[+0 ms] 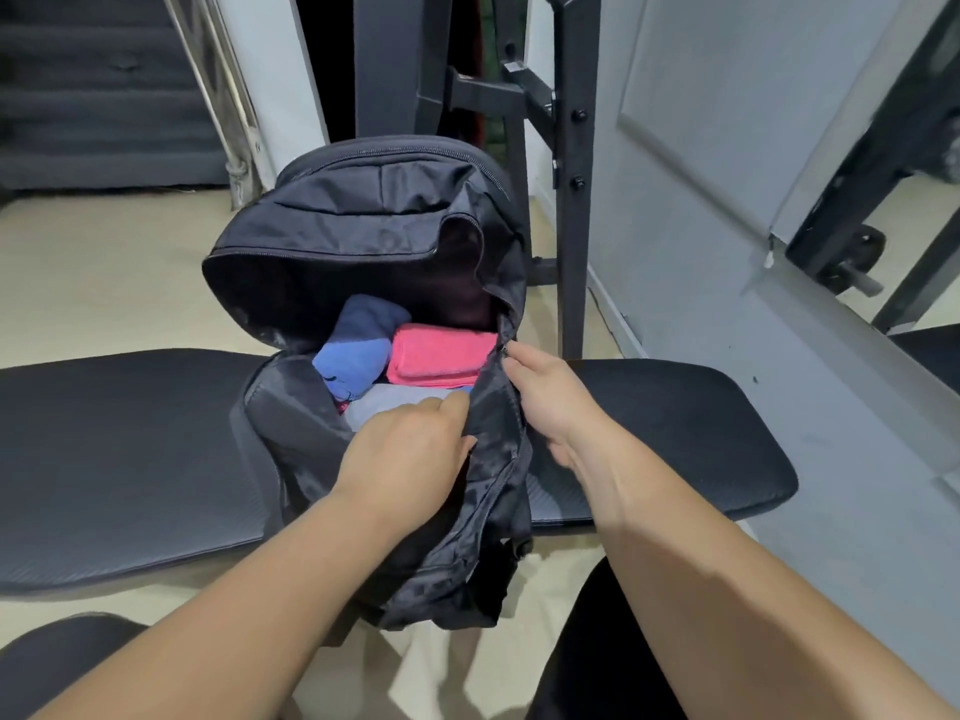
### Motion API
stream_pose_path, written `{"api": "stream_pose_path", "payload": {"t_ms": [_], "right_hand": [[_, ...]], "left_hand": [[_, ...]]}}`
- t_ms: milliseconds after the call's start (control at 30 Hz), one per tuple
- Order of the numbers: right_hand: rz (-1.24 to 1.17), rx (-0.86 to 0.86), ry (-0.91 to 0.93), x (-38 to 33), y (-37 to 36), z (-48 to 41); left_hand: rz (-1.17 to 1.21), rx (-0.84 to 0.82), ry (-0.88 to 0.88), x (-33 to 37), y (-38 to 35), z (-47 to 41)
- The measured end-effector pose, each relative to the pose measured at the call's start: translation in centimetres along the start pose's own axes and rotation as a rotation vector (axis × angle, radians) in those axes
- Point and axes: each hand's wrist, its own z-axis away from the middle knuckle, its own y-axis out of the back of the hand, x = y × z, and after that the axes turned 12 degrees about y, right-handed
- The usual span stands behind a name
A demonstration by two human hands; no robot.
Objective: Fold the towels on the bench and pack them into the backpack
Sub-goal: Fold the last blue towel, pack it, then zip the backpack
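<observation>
A black backpack (363,215) lies open across the black padded bench (119,449), its flap thrown back. Inside it lie a folded blue towel (353,350), a folded pink towel (439,356) and a grey towel (387,402) nearer to me. My left hand (410,454) reaches into the opening over the grey towel and grips the right edge of the bag. My right hand (550,397) holds the same edge from outside, thumb and forefinger pinching at the zipper.
A dark steel rack upright (571,174) stands just behind the bench. A grey door (727,148) is at the right, stairs (104,96) at the far left. Pale floor (104,272) surrounds the bench. My dark-trousered knees show at the bottom.
</observation>
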Motion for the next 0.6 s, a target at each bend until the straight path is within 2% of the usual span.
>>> {"api": "stream_pose_path", "payload": {"t_ms": [67, 233, 333, 433, 600], "right_hand": [[0.006, -0.055, 0.011, 0.0, -1.3, 0.0], [-0.186, -0.067, -0.025, -2.0, -4.1, 0.2], [-0.269, 0.026, -0.055, -1.9, -4.7, -0.2], [-0.230, 0.069, -0.084, -2.1, -4.8, -0.2], [-0.253, -0.009, -0.150, -2.2, -3.5, -0.3]], "left_hand": [[0.029, 0.000, 0.036, -0.9, 0.1, 0.2], [0.043, 0.022, 0.167, -4.2, 1.0, 1.4], [0.071, 0.060, 0.157, -5.1, 1.4, 1.9], [0.121, 0.019, 0.155, -5.0, 1.8, 2.0], [0.178, -0.028, 0.191, -4.7, 2.0, 1.8]]}}
